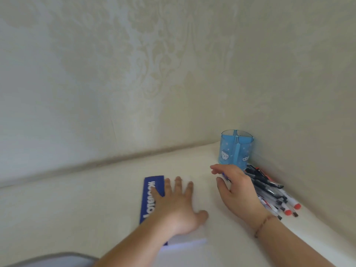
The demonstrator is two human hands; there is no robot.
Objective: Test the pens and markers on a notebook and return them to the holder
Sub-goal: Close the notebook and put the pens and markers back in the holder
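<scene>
**Notebook Pressed Flat, Pen Held Near the Pile**

The notebook [185,191] is lain on the white desk [96,205], and it is pressed down by the left hand [178,207]. The fingers of this grip are spread apart and flat, with nothing held inside. A blue strip with white letters can be seen along the notebook's edge, partly under those fingers.

To the right of that grip, the right hand [237,187] is held just above the desk. Its fingers are curled, and a small blue and clear pen [225,177] is pinched in them. Most of the pen is hidden.

Just past the right grip, a pile of pens and markers [273,193] is lain on the desk, some with red caps. Behind the grip, in the corner, the blue holder [236,149] is stood upright.
</scene>
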